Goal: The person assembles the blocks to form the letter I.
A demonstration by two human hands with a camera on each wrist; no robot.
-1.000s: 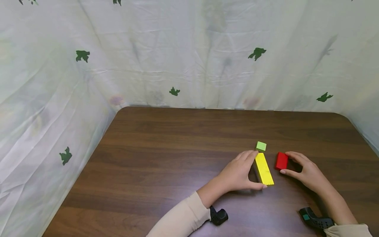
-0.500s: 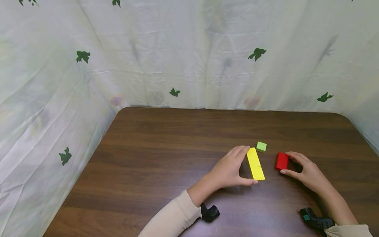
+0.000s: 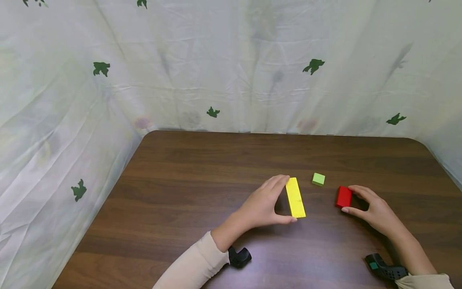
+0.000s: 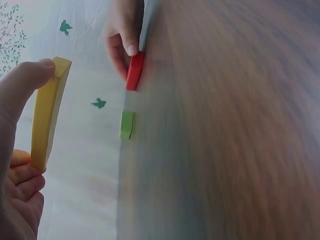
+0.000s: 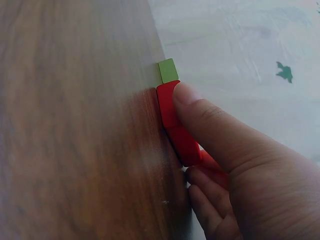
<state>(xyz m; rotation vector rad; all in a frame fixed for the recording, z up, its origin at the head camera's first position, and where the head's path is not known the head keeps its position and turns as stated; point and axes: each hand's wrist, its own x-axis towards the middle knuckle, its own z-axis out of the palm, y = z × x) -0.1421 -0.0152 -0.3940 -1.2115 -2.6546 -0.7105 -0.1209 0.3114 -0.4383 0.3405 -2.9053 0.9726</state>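
My left hand grips a long yellow block by its two ends, thumb at the near end and fingers at the far one. In the left wrist view the yellow block appears raised off the table. To the right, my right hand pinches a shorter red block between thumb and fingers; in the right wrist view the red block sits at the table surface. A small light green block lies untouched between the two hands, a little farther back.
The brown wooden table reaches back to a pale curtain with green leaf-like shapes, which also hangs along both sides. Each wrist wears a black camera mount, the left one and the right one.
My left hand has carried the yellow block leftward and slightly back, away from the green block. The right hand, red block and green block have stayed in place.
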